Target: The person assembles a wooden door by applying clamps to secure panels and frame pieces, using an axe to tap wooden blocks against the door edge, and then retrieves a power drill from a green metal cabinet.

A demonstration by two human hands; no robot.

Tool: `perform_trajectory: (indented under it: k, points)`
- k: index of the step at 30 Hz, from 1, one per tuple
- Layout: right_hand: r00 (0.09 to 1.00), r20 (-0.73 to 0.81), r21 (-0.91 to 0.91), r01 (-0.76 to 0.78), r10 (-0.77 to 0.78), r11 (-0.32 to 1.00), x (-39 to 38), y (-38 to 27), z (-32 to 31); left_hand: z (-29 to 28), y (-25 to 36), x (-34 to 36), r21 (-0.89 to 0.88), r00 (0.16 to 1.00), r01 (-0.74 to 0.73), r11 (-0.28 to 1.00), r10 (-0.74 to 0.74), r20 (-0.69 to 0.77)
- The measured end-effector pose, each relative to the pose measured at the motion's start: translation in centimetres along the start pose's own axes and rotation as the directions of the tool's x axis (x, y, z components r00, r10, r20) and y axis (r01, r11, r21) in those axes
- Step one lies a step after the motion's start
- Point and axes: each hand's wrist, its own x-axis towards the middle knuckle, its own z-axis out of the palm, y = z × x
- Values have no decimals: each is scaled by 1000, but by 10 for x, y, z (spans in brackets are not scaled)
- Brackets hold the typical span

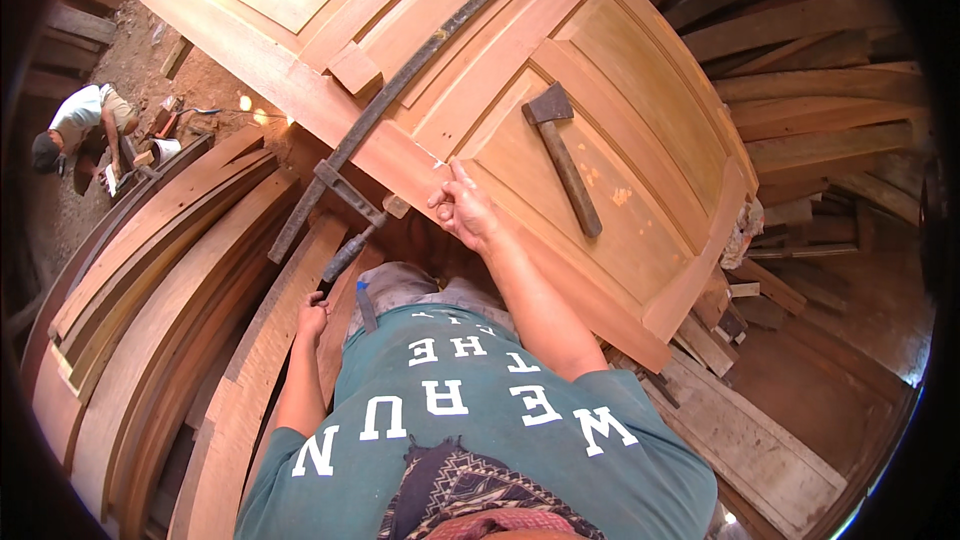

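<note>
Resting at the near edge of a panelled wooden door (505,62), the right hand (465,212) had its forefinger stretched forward and its other fingers loosely bent; it gripped nothing that could be seen; the fingertip lay at a joint in the frame, with a small white mark (438,165) just beside it. The door spread out ahead of that hand and to both sides of it; to the hand's right and somewhat farther forward, a hatchet (568,172) lay flat on the panels, its head pointing away from the person.

To the right hand's left, a long bar clamp (385,100) crossed the door at a slant; a small wood block (396,206) sat near the door's edge, between that hand and the clamp; another block (355,70) lay farther off, just past the bar.

The left hand (313,320) was low, its fingers curled, just below the end of the clamp handle (344,257); whether it touched the handle or held anything could not be told. To the left hand's left stood long curved boards (150,320); well beyond them, a co-worker (80,122) bent over near a white bucket (165,149).
</note>
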Motion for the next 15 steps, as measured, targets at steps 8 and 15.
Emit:
perform_trajectory:
  k: [8, 15]
  points:
    - [912, -76, -966, 33, -403, 256, 15, 19, 8, 1, 21, 8, -50, 998, -68, 996, 68, 7]
    - [919, -44, -958, 72, -391, 277, -7, -19, 1, -3, -12, 19, 19, 999, 18, 1000, -18, 32]
